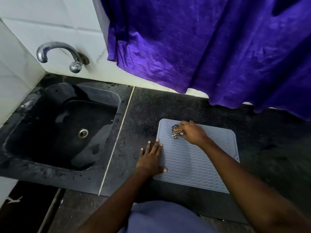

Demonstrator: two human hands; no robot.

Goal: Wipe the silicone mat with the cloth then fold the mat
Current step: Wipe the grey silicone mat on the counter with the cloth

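Right hand (191, 133) grips checkered cloth (176, 131) — mostly hidden — on grey silicone mat (193, 162); left hand (151, 158) flat, fingers spread, on mat edge — tabletop (139, 115) dark.

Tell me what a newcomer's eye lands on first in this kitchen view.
First, the big wrinkled purple curtain hanging over the back wall at upper right. Below it, on the dark speckled stone counter, lies the flat grey wavy-ribbed silicone mat; the right hand presses a bunched black-and-white checked cloth on its far corner while the left hand lies flat on its left edge. At left, a black sink sits under a curved metal tap.
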